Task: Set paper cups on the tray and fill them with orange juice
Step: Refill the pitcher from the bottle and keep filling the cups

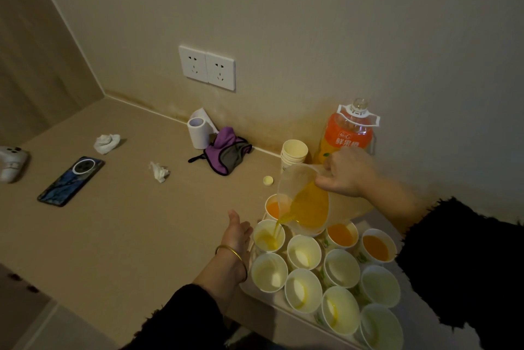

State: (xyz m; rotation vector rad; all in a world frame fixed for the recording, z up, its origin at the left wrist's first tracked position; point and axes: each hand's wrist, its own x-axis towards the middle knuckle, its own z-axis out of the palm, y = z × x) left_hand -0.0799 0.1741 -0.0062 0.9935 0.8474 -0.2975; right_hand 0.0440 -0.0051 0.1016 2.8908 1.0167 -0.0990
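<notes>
**Pouring juice into a cup at the tray's left edge**

My right hand (344,172) is curled round the rim and handle side of a clear jug (306,199), which is tipped forward and to the left. A thin stream of orange juice runs from its lip into a paper cup (268,236) at the left edge of the tray (272,298). That cup holds only a little juice.

My left hand (236,232) lies flat and relaxed with the fingers straight. It is just beside that cup, and I cannot tell whether it touches it. A gold bracelet (231,256) sits on the wrist.

Three cups at the far side of the tray are filled: one behind the jug (276,207) and two to the right (341,234) (375,247). The nearer cups are pale inside, some with a trace of yellow.

A stack of spare cups (295,152) stands by the wall next to the juice bottle (347,134). The bottle cap (268,180) lies on the counter nearby. Further left are a purple cloth (226,151), a paper roll (198,132), two crumpled tissues (107,143) (159,171), a phone (71,181) and a game controller (11,164).
</notes>
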